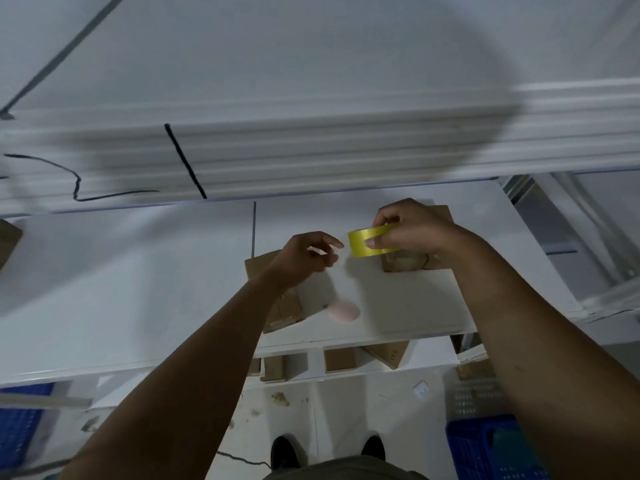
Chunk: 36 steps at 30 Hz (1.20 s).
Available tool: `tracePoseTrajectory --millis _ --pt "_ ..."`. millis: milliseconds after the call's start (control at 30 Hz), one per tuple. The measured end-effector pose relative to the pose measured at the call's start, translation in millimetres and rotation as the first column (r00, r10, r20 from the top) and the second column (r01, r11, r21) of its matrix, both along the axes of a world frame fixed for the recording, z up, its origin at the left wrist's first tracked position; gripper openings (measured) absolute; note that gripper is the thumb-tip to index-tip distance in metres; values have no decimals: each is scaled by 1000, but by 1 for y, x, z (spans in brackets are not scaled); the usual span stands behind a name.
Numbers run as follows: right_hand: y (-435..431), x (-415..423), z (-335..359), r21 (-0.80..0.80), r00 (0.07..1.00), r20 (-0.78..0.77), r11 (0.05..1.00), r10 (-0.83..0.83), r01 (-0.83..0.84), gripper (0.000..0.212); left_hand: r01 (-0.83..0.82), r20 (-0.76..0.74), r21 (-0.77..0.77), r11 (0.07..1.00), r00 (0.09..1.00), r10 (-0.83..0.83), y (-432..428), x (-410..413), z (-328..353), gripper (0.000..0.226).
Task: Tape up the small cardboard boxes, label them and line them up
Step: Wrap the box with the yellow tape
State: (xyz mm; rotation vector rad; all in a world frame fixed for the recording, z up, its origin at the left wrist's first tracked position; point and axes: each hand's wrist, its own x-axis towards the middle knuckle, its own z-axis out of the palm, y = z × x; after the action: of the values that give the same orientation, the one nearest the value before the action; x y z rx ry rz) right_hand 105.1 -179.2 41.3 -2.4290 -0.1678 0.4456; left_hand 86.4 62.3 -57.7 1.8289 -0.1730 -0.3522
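Head: tape roll (360, 241) between right fingers (381, 241)

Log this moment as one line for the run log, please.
phase: taping | right hand grips yellow tape roll | left hand curled beside roll, grip unclear | left box, right box on white table under hands

nothing here is sharp enough for me to read. the only print i can make out is a small dark mark on the side of a cardboard box (388, 355), well below the yellow tape roll (358, 242) and slightly to its right. it is too blurred to tell.
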Motion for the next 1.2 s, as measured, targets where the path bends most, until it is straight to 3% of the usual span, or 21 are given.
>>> tracePoseTrajectory --millis 67,167,267,333,467,533,700,900,1100,1200 --pt "-3 0 -3 57 999 -47 998 14 -11 19 32 -84 -6 999 996 -33 15 -6 8 29" --pt "7 -3 -7 113 991 -117 992 71 -57 20 115 -173 119 986 980 -94 38 -15 19 17" --pt "25 -2 -11 149 976 -126 976 180 -160 20 89 -299 125 988 953 -48 58 -29 25 13" --pt "37 1 -12 176 965 -114 961 236 -214 16 -9 -313 132 991 948 50 75 -40 25 13" --pt "65 6 -21 224 945 -123 936 303 -271 12 -203 -345 -49 978 922 174 113 -67 17 21" --pt "78 6 -26 241 933 -131 924 335 -298 20 -253 -341 5 968 909 239 124 -75 17 18" --pt "89 0 -40 389 908 -173 874 382 -293 35 -173 -335 209 963 912 236 138 -84 23 15" --pt "87 0 -56 443 935 -182 874 306 -200 28 -242 -333 69 968 909 251 140 -85 17 21" --pt "92 -7 -69 388 965 -123 906 233 -169 45 -432 -340 127 893 827 448 136 -84 7 11" --pt "96 -5 -74 250 971 -56 944 234 -214 53 -463 -344 145 874 805 483 133 -83 6 8"
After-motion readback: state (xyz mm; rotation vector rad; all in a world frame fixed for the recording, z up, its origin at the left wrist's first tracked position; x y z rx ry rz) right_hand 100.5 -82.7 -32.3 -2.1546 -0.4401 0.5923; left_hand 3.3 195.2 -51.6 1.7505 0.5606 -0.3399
